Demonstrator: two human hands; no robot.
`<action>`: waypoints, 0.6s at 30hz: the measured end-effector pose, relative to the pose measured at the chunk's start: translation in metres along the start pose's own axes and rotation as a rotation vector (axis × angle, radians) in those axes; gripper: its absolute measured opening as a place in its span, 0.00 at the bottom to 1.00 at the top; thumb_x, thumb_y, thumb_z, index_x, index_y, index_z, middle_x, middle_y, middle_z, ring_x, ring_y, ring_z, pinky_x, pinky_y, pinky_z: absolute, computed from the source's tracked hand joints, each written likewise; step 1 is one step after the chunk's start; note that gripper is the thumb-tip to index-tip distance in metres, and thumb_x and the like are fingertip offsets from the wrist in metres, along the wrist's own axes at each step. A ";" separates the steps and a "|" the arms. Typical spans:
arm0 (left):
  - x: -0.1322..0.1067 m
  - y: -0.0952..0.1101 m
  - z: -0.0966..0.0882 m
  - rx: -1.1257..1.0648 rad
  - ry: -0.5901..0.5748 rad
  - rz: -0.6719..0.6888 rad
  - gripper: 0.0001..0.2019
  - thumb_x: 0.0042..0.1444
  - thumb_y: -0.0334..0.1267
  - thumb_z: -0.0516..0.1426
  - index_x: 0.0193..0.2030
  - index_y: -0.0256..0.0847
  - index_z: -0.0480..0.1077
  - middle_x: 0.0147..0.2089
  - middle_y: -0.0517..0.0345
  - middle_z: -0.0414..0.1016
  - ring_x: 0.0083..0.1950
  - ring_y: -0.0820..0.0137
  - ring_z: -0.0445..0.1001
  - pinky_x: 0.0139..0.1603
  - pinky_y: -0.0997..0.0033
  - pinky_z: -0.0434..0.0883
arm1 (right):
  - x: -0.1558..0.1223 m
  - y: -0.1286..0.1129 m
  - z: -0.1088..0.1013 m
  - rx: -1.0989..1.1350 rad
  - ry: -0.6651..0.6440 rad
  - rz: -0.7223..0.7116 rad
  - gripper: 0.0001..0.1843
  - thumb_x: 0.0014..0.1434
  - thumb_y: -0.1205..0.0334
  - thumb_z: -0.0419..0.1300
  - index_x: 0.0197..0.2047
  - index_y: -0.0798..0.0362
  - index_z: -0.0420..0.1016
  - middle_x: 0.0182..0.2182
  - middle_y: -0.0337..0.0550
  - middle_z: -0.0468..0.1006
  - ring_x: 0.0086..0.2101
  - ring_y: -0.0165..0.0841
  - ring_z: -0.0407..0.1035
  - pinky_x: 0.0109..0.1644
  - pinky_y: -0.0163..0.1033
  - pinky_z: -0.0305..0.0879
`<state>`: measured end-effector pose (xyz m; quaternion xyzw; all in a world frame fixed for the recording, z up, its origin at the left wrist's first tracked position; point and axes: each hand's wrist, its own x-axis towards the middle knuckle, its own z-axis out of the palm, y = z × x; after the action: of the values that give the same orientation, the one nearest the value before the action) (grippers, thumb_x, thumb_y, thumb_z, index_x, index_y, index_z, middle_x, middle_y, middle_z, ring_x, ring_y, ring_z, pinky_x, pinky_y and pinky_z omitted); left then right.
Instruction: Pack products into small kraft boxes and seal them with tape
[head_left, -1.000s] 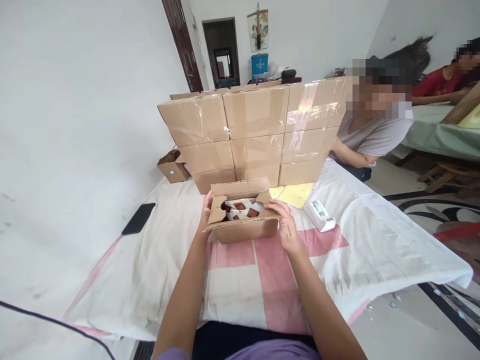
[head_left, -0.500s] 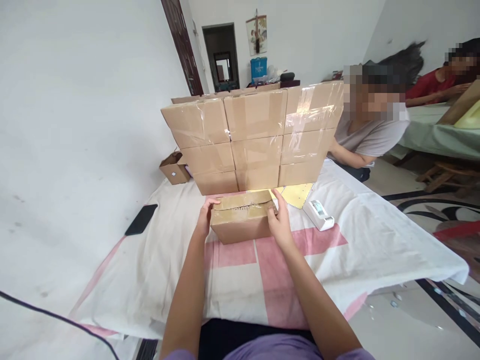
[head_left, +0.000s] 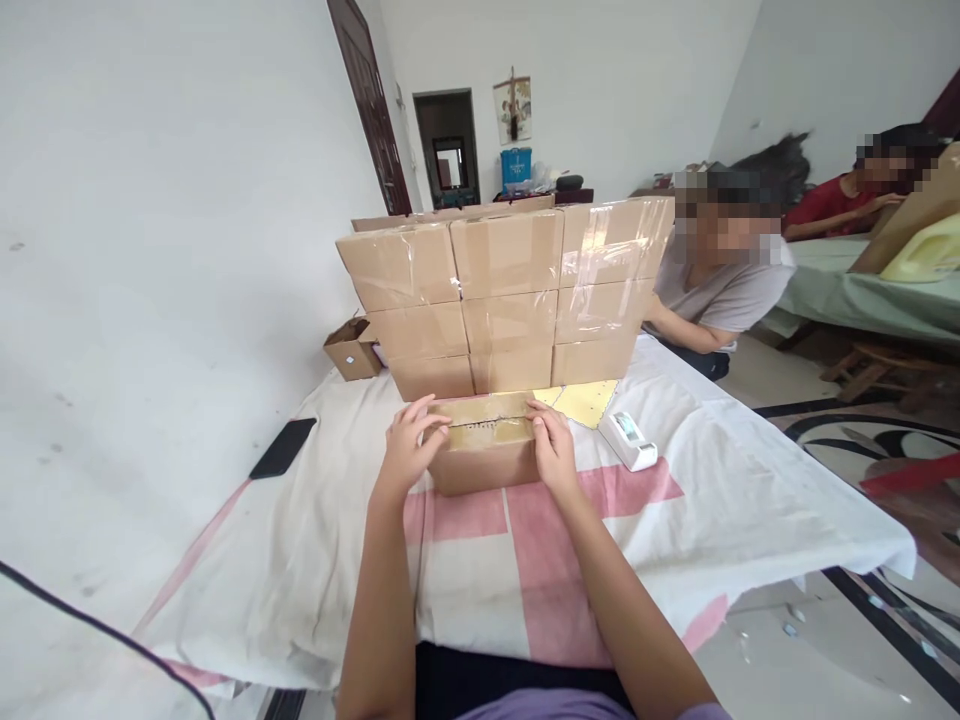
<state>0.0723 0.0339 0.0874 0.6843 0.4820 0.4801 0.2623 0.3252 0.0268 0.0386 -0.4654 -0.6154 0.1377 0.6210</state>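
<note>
A small cardboard box (head_left: 484, 470) stands on the cloth in front of me, its top flaps nearly meeting with a ragged gap between them. My left hand (head_left: 409, 445) grips its left end, fingers bent over the top corner. At the right end, my right hand (head_left: 553, 445) holds the box with thumb and fingers by the flap seam. Just behind rises a wall of taped cardboard boxes (head_left: 511, 250), stacked in rows. A white tape dispenser (head_left: 628, 442) lies to the right of my right hand.
A black phone (head_left: 283, 448) and an open carton (head_left: 352, 350) lie to the left. Yellow sheets (head_left: 589, 403) lie under the stack's front edge. One person (head_left: 720, 290) sits beyond the table at right; another (head_left: 840, 205) is farther back. A black cable (head_left: 97, 622) hangs at lower left.
My left hand has shifted from the box's side up over its top left corner. My right hand's fingers have come in nearer the flap seam. The view has tilted up slightly.
</note>
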 end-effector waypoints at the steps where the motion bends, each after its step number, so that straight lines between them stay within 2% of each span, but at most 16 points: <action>1: -0.004 0.012 0.003 0.078 -0.049 0.048 0.09 0.55 0.43 0.62 0.43 0.53 0.80 0.66 0.56 0.69 0.72 0.49 0.54 0.75 0.44 0.28 | 0.001 0.000 -0.001 -0.027 -0.001 -0.012 0.18 0.71 0.57 0.47 0.41 0.50 0.78 0.53 0.51 0.79 0.56 0.42 0.70 0.63 0.54 0.62; 3: -0.009 0.034 0.013 0.194 -0.165 0.151 0.14 0.59 0.43 0.61 0.52 0.57 0.78 0.64 0.58 0.73 0.72 0.51 0.58 0.73 0.43 0.19 | 0.003 0.000 -0.002 -0.061 -0.009 -0.027 0.18 0.71 0.57 0.47 0.42 0.50 0.78 0.52 0.50 0.80 0.55 0.42 0.70 0.62 0.54 0.62; 4: -0.008 0.042 0.018 0.203 -0.213 0.173 0.16 0.60 0.43 0.61 0.55 0.58 0.76 0.63 0.59 0.74 0.72 0.52 0.59 0.73 0.43 0.18 | 0.003 0.000 -0.002 -0.071 -0.014 -0.028 0.18 0.71 0.57 0.47 0.42 0.50 0.78 0.52 0.50 0.80 0.54 0.43 0.70 0.62 0.54 0.62; 5: -0.006 0.049 0.023 0.176 -0.249 0.163 0.16 0.60 0.43 0.61 0.55 0.58 0.76 0.62 0.59 0.76 0.71 0.52 0.61 0.74 0.44 0.21 | 0.004 -0.001 -0.003 -0.076 -0.020 -0.024 0.18 0.71 0.57 0.47 0.42 0.50 0.78 0.52 0.50 0.80 0.54 0.43 0.70 0.62 0.54 0.62; 7: -0.001 0.057 0.032 0.100 -0.297 0.087 0.14 0.57 0.44 0.64 0.51 0.55 0.79 0.58 0.56 0.79 0.68 0.49 0.65 0.76 0.43 0.37 | 0.003 -0.003 -0.004 -0.082 -0.042 -0.011 0.18 0.71 0.57 0.48 0.44 0.50 0.79 0.54 0.50 0.80 0.55 0.43 0.70 0.62 0.54 0.62; 9: 0.004 0.062 0.036 0.056 -0.325 0.017 0.13 0.53 0.45 0.66 0.45 0.52 0.81 0.51 0.53 0.82 0.61 0.46 0.71 0.70 0.45 0.56 | -0.001 -0.008 -0.008 -0.078 -0.047 -0.001 0.18 0.71 0.57 0.48 0.47 0.50 0.78 0.57 0.50 0.78 0.57 0.43 0.69 0.63 0.55 0.61; 10: 0.005 0.063 0.037 0.053 -0.328 0.003 0.12 0.52 0.46 0.66 0.44 0.51 0.81 0.48 0.51 0.82 0.58 0.45 0.73 0.66 0.46 0.61 | -0.005 -0.012 -0.009 -0.076 -0.035 -0.002 0.17 0.71 0.56 0.49 0.49 0.50 0.78 0.58 0.50 0.77 0.58 0.44 0.68 0.64 0.55 0.61; 12: 0.005 0.067 0.039 0.051 -0.312 0.001 0.13 0.53 0.47 0.66 0.44 0.50 0.81 0.47 0.49 0.82 0.56 0.45 0.74 0.61 0.48 0.66 | -0.014 -0.025 -0.013 -0.076 0.025 -0.028 0.17 0.70 0.57 0.50 0.53 0.49 0.76 0.60 0.50 0.75 0.61 0.45 0.65 0.65 0.57 0.60; 14: 0.002 0.070 0.041 0.028 -0.287 0.001 0.13 0.52 0.47 0.66 0.45 0.51 0.80 0.48 0.48 0.82 0.59 0.44 0.73 0.61 0.48 0.66 | -0.025 -0.042 -0.015 -0.076 0.081 -0.091 0.17 0.69 0.58 0.52 0.56 0.47 0.74 0.62 0.49 0.74 0.62 0.46 0.63 0.66 0.60 0.58; 18: -0.003 0.071 0.047 -0.088 -0.262 -0.006 0.12 0.48 0.42 0.68 0.40 0.52 0.79 0.45 0.51 0.82 0.64 0.45 0.71 0.65 0.48 0.64 | -0.045 -0.086 -0.016 -0.016 0.066 -0.288 0.18 0.65 0.61 0.55 0.57 0.43 0.72 0.62 0.46 0.74 0.63 0.48 0.64 0.67 0.63 0.57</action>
<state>0.1436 0.0075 0.1258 0.7277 0.4241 0.4066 0.3540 0.2963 -0.0584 0.0775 -0.3814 -0.6564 0.0268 0.6504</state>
